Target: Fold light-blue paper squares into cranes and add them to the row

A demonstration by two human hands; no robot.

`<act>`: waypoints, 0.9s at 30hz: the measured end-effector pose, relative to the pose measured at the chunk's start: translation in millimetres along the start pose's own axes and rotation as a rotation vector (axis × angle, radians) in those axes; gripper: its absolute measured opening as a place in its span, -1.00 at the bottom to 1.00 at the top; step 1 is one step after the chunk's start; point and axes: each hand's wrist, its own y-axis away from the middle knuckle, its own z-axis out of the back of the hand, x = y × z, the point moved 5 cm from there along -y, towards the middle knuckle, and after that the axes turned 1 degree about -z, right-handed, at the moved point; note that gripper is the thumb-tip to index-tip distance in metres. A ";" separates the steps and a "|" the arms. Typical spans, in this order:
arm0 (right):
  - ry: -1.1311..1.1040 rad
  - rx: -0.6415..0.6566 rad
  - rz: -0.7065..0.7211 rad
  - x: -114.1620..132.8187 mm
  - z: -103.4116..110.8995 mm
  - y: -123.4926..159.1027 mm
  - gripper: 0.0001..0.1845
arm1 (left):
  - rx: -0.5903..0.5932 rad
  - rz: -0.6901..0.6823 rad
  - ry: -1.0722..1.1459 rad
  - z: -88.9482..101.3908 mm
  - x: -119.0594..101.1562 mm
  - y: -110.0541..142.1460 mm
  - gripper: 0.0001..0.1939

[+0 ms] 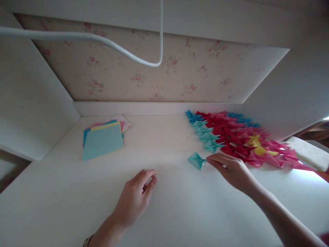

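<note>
My right hand (228, 168) pinches one pointed end of a light teal folded paper crane (196, 160) at the right of the middle. The crane's wide folded part points left, just above the white table. Beyond it, a row of teal paper cranes (205, 133) leads back towards the wall. My left hand (140, 192) rests over the table left of the crane, its fingers curled and thumb close to the forefinger. Nothing shows between those fingers.
Many red and pink paper cranes (231, 133), with some blue and yellow ones, crowd the back right. At the left lies a stack of coloured paper squares (104, 140), light blue on top. A white cable (123, 51) hangs before the flowered wall panel (180, 75).
</note>
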 end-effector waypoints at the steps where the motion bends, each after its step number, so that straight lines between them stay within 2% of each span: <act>1: 0.039 0.001 -0.013 -10.3 7.1 1.7 -0.82 | -0.002 0.000 -0.008 0.1 -0.3 -0.5 -0.82; 5: 0.142 0.020 -0.059 -39.7 35.6 3.6 -0.83 | -0.020 -0.035 -0.053 0.5 -2.0 -2.5 -0.81; 10: 0.211 0.126 -0.056 -52.7 58.8 -1.7 -0.79 | -0.029 -0.070 -0.081 0.1 -1.7 -2.1 -0.79; 13: 0.241 0.174 -0.027 -52.8 59.2 -3.4 -0.78 | -0.032 -0.074 -0.087 0.2 -0.2 -1.6 -0.79; 15: 0.280 0.147 -0.015 -50.3 57.2 -3.6 -0.75 | -0.025 -0.069 -0.095 -0.2 1.2 -1.4 -0.79; 17: 0.350 -0.035 -0.063 -48.3 63.5 -3.9 -0.68 | -0.006 -0.057 -0.100 -1.4 2.9 -1.3 -0.79; 18: 0.351 -0.047 -0.069 -46.9 63.9 -4.0 -0.70 | 0.009 -0.051 -0.099 -2.3 3.8 -1.4 -0.78; 21: 0.312 0.133 -0.067 -45.9 59.7 -5.5 -0.75 | 0.044 -0.036 -0.095 -4.3 5.6 -1.6 -0.78; 23: 0.314 0.172 -0.069 -46.9 62.7 -6.7 -0.77 | 0.052 -0.033 -0.092 -4.7 5.9 -1.8 -0.78; 27: 0.318 0.073 -0.065 -46.5 68.0 -5.3 -0.82 | 0.046 -0.042 -0.089 -3.4 4.0 -1.9 -0.79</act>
